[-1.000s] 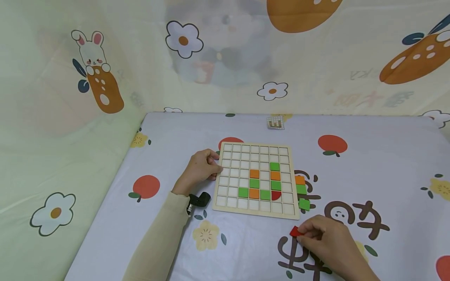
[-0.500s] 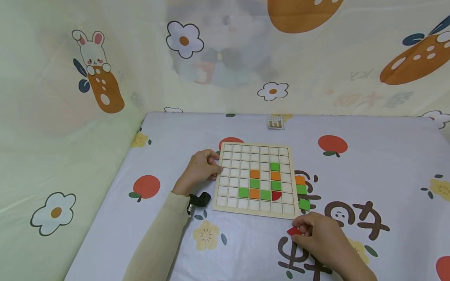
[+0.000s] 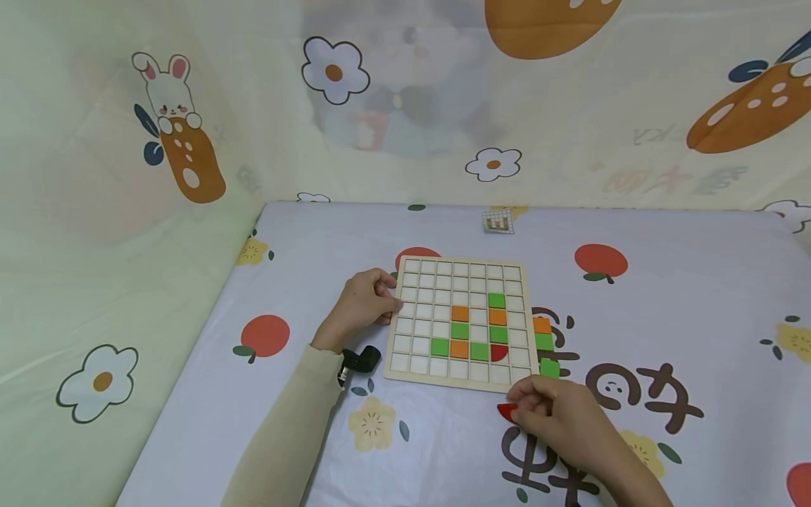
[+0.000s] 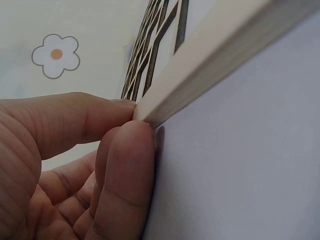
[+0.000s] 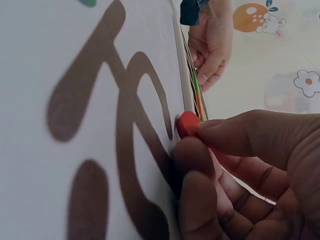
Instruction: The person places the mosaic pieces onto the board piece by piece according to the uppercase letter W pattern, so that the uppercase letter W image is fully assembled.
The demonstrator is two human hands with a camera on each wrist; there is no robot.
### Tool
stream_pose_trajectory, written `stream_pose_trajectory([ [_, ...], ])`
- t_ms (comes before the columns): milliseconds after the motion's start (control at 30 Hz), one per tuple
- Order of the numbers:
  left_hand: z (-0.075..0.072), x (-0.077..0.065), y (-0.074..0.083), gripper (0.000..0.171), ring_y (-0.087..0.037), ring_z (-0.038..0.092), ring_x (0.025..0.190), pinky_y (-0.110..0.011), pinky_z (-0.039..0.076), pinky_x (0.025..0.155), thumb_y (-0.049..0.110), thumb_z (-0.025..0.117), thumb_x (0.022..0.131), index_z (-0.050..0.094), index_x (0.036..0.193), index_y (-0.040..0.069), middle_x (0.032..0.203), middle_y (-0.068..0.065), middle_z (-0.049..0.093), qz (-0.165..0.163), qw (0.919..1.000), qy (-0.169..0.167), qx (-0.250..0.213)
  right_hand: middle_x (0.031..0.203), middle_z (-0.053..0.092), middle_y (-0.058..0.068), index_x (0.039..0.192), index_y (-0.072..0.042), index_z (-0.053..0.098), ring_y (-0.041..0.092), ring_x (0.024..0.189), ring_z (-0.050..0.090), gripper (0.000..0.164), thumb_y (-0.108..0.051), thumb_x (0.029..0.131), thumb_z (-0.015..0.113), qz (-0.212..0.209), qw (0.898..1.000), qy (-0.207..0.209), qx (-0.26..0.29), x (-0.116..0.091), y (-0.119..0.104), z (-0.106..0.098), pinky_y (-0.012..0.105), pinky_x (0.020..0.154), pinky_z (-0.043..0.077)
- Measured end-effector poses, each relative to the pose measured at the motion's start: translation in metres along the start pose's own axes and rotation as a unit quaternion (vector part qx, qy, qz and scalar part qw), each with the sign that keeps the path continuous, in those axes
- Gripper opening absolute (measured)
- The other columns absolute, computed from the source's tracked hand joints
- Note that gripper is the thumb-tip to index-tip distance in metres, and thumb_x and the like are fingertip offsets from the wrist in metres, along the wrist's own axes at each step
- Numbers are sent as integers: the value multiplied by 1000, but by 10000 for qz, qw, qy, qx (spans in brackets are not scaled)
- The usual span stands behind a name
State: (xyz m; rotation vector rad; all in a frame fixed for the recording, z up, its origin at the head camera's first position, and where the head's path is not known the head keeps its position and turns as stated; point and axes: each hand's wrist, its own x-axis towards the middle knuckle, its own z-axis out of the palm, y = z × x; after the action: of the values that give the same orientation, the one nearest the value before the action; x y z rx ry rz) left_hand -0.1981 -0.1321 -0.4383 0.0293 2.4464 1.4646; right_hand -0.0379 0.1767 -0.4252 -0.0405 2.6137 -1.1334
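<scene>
A pale wooden grid board (image 3: 445, 284) lies on the table, with several green and orange square tiles and a red quarter-round piece (image 3: 499, 353) set in its cells. My left hand (image 3: 361, 303) pinches the board's left edge; in the left wrist view, the thumb is on the rim (image 4: 200, 70) and a finger is against its side. Just below the board's front edge, my right hand (image 3: 564, 419) pinches another red piece (image 3: 505, 412) with a curved side between thumb and fingers. The right wrist view shows this red piece (image 5: 188, 123) at the fingertips, partly covered.
Loose tiles lie along the board's right side: an orange tile (image 3: 541, 325), a green tile (image 3: 544, 342) and another green tile (image 3: 550, 367), close to my right hand. A small pattern card (image 3: 498, 221) lies at the back. Printed cloth walls (image 3: 405, 127) rise behind and at left.
My right hand has moved left and slightly up along the board's front edge, carrying the red piece, which has turned in the fingers. Left hand and board stay in place.
</scene>
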Motion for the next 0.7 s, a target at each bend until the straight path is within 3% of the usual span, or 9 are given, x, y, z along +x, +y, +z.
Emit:
stream_pose_trajectory([
  [367,0,1,-1,32,-13,63,59,-23,56,56,4,79,89,64,117,0,83,-8,64,117,9999,2,49,74,66,1,92,-9,76,16,64,59,9,-4,84,76,78,9964,-449,714,14,-10,2,23,53,50],
  [700,0,0,0,33,-14,63,59,-23,57,56,4,79,89,64,118,0,83,-8,63,69,10000,-22,26,76,69,3,94,-5,77,18,67,62,8,-4,87,75,-78,9937,-475,1010,32,-23,1,24,55,50],
])
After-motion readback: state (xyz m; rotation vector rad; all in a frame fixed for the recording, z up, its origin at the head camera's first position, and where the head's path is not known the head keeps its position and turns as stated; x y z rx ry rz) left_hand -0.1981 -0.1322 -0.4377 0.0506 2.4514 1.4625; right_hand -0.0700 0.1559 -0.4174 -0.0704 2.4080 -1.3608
